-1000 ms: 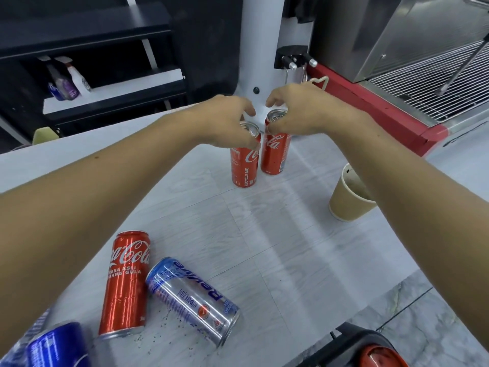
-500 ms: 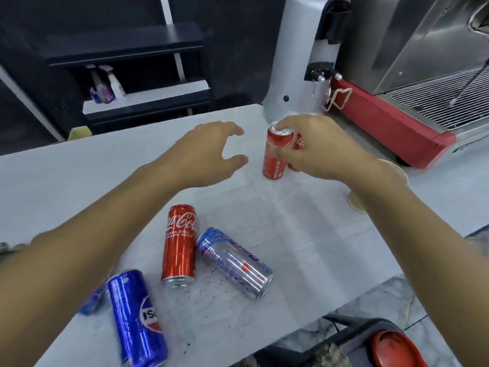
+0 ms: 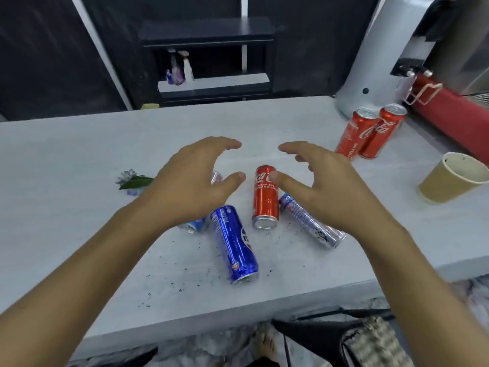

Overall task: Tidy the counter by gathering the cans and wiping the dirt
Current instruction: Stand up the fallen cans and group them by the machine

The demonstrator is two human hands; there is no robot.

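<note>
Stretching before a dark shelf (image 3: 206,43), the pale counter (image 3: 66,160) is speckled with dirt (image 3: 185,271). Fallen red (image 3: 265,200), blue (image 3: 234,243) and silver (image 3: 312,223) cans lie beneath the left hand (image 3: 190,181) and right hand (image 3: 328,184), both spread wide, empty.

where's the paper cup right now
In the head view the paper cup stands upright at the far right of the counter, just right of and nearer than the two standing red cans, with the red-based machine behind it.

Empty hands (image 3: 195,178) (image 3: 325,186) spread above fallen cans (image 3: 265,197); dirt (image 3: 185,271) nearby
</note>
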